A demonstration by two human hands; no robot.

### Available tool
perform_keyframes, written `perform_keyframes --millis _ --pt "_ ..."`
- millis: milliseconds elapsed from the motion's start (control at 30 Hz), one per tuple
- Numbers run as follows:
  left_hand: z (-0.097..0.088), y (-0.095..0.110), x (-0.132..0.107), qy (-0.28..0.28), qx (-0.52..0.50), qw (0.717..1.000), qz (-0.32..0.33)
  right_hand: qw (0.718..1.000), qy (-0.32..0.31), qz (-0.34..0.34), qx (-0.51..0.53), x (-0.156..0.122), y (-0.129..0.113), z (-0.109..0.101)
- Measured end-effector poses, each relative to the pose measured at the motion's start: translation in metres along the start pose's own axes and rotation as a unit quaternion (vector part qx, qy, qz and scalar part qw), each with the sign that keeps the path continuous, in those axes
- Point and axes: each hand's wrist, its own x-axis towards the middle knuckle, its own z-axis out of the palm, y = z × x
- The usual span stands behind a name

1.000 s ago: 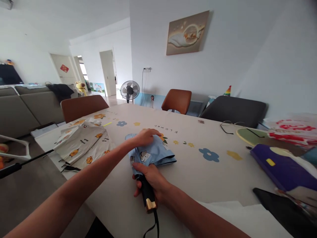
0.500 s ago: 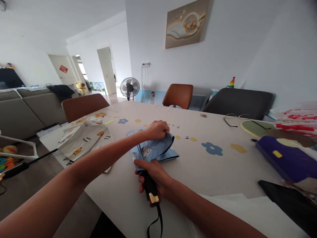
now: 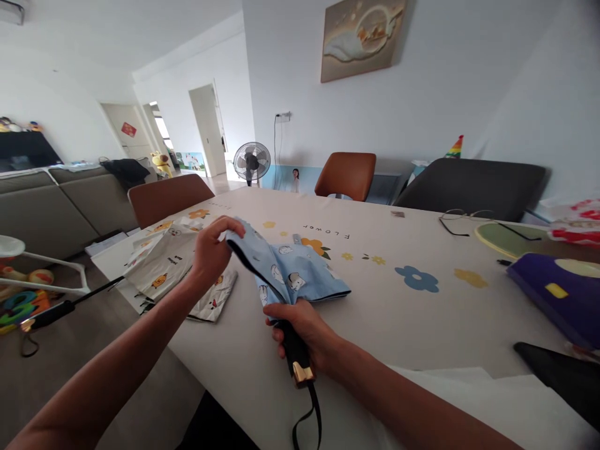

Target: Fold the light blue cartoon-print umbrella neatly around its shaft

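Note:
A folding umbrella (image 3: pixel 304 272) with light blue cloth, white cartoon animals and a dark lining lies collapsed over the table. My right hand (image 3: pixel 304 331) is wrapped round it where the cloth meets the black handle; a gold-coloured end and a black wrist strap hang toward me. My left hand (image 3: pixel 216 245) pinches the edge of one loose cloth panel and holds it up to the left. Some fingertips are hidden behind the cloth. Left of it lies a second umbrella (image 3: pixel 164 269), pale with yellow cartoon figures, its black handle sticking out past the table edge.
The table (image 3: pixel 356 337) has a flower-print cover. On its right are glasses (image 3: pixel 464 215), a green round mat (image 3: pixel 504 240), a purple pouch (image 3: pixel 553 294) and a black flat object (image 3: pixel 557 378). Chairs (image 3: pixel 347 175) stand along the far side, with a fan (image 3: pixel 252 162) beyond.
My left hand has swung from the far right of the blue cloth to its left, drawing a panel out with it. My right hand keeps its grip. The view has shifted slightly left.

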Motion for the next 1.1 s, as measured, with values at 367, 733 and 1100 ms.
perform_keyframes --millis 367,733,1100 --pt "-0.065 -0.054 -0.080 -0.211 0.246 0.946 -0.009 0.999 0.016 -0.011 -0.033 -0.008 -0.004 0.008" --pt "-0.002 0.027 -0.048 -0.471 0.132 0.853 0.180 0.996 0.014 -0.036 -0.077 -0.007 -0.004 0.007" --pt "-0.005 0.023 -0.040 -0.461 0.115 0.854 0.214 0.998 -0.007 -0.029 -0.049 -0.009 -0.006 0.005"
